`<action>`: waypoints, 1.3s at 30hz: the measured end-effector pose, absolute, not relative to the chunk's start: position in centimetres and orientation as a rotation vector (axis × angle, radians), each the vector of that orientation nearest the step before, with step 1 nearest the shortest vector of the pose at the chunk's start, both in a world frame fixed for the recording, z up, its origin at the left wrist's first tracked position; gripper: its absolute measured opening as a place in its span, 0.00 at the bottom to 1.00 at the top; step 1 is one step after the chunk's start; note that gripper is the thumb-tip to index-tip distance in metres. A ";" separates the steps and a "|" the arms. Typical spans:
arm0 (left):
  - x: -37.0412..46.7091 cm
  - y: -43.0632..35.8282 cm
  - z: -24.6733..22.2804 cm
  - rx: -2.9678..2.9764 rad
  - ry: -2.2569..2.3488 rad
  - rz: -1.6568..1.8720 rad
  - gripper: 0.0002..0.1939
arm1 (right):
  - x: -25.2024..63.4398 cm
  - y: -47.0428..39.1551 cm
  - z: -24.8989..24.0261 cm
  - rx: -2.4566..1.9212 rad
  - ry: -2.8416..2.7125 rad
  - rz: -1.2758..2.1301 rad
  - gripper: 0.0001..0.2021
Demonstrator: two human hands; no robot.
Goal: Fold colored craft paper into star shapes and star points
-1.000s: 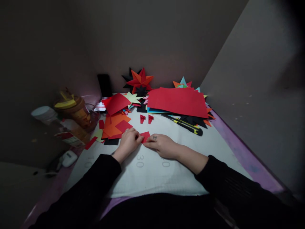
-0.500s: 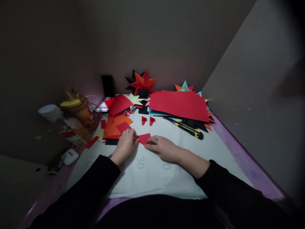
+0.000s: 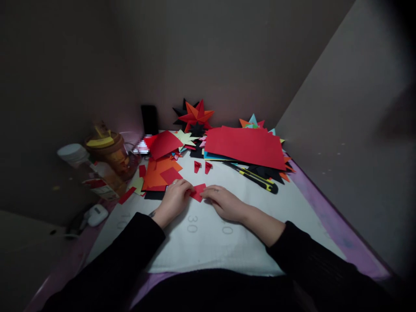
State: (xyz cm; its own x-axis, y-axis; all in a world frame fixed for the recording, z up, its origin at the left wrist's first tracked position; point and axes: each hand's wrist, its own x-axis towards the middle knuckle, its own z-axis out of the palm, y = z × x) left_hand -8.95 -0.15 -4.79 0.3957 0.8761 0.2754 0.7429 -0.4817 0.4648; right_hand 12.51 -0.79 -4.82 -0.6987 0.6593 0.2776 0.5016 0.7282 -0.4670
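Observation:
A small piece of red paper (image 3: 198,193) lies between my two hands at the middle of the white mat (image 3: 208,251). My left hand (image 3: 177,197) has its fingers closed on the paper's left edge. On the opposite edge, my right hand (image 3: 222,200) pinches it between thumb and fingers. Just beyond, two small folded red paper pieces (image 3: 197,167) stand side by side. A red paper rectangle (image 3: 171,175) rests on orange sheets (image 3: 154,173), close to my left fingertips.
A large red sheet (image 3: 243,145) tops a paper stack at the back right, with a yellow-black utility knife (image 3: 256,179) before it. Folded paper stars (image 3: 196,115) stand against the wall. Leftward are a lidded cup (image 3: 108,149), a bottle (image 3: 74,156) and a white earphone case (image 3: 96,215).
The red paper between my hands has turned slightly, and my right fingers now pinch its right edge higher up. The whole view has shifted a little downward.

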 end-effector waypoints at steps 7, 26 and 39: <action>-9.3 0.3 -5.8 2.308 1.338 0.819 0.09 | 13.2 -0.1 -5.4 -0.878 -2.602 0.205 0.16; -6.7 -1.7 -4.2 1.329 0.971 0.978 0.10 | 10.6 -1.4 -4.7 -1.034 -1.430 1.245 0.15; -6.7 -1.6 -3.7 1.331 1.101 1.030 0.10 | 10.3 -1.8 -4.2 -1.012 -1.297 1.390 0.23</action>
State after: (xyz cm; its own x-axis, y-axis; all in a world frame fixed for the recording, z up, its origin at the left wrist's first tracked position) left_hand -6.75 -1.63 -3.72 0.1989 0.9800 -0.0115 0.0535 0.0008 0.9986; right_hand 10.28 -1.76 -4.23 -0.2082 0.9775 0.0328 -0.1001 0.0121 -0.9949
